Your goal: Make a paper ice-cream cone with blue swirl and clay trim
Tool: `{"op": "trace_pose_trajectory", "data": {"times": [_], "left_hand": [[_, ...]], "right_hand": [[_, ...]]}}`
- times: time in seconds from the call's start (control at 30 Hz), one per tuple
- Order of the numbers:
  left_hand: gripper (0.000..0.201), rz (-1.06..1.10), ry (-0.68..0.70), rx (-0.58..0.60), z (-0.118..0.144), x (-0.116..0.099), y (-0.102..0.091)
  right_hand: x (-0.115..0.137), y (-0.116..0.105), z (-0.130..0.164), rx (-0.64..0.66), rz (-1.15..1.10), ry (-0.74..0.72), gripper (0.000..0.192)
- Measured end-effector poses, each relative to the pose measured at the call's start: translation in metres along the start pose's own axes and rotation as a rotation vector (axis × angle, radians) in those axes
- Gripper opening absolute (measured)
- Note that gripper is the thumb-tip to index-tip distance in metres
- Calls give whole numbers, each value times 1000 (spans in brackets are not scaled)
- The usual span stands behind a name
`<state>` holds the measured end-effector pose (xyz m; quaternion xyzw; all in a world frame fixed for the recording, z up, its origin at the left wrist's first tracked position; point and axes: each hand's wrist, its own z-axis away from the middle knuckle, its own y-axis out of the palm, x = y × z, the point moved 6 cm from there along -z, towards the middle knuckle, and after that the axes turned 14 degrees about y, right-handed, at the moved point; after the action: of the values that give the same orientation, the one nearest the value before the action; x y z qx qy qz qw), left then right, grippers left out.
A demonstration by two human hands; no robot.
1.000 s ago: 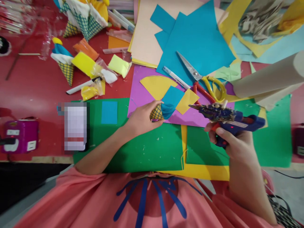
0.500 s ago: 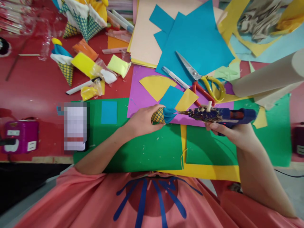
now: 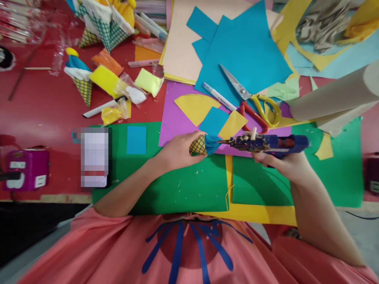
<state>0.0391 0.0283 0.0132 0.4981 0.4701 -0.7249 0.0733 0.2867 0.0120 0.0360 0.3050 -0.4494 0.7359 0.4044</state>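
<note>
head-worn camera, facing forward and down, close over green sheet (image 3: 177, 185)

Bright, even overhead light gives soft, short shadows and a faint sheen on the red desk (image 3: 44, 114), while the wide lens bends the edges, and one small patch is pixelated.

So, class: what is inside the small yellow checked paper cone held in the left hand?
Crumpled blue paper fills the mouth of the yellow checked paper cone; the blue glue gun nozzle reaches it. The left hand covers the cone's tip; anything deeper is hidden.
</note>
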Motion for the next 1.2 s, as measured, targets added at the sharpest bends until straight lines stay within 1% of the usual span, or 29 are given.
{"op": "trace_pose_trajectory", "data": {"times": [0.17, 0.37, 0.43, 0.57, 0.83, 0.93, 1.07, 1.13, 1.2], "left_hand": [[50, -9, 14, -1, 0, 0, 1], [50, -4, 7, 4, -1, 0, 1], [50, 2, 3, 3, -1, 1, 1], [50, 8, -3, -4, 0, 2, 1], [51, 16, 4, -28, 0, 3, -1], [50, 16, 10, -26, 0, 3, 0], [50, 24, 21, -31, 0, 3, -1], [49, 47, 22, -33, 0, 2, -1], [48, 96, 16, -37, 1, 1, -1]], "right_hand": [[8, 2, -2, -1, 54, -70, 25], [18, 2, -2, 1, 108, -100, 17], [18, 2, -2, -2, 131, -99, 19], [13, -1, -3, -17, 170, -46, 25], [10, -9, -1, -85, 118, -30, 25], [12, -9, 0, -79, 78, -28, 24], [8, -7, 0, -53, -12, 64, 24], [2, -10, 1, -80, -61, 105, 27], [-5, -15, 3, -106, -122, 112, 28]]}}
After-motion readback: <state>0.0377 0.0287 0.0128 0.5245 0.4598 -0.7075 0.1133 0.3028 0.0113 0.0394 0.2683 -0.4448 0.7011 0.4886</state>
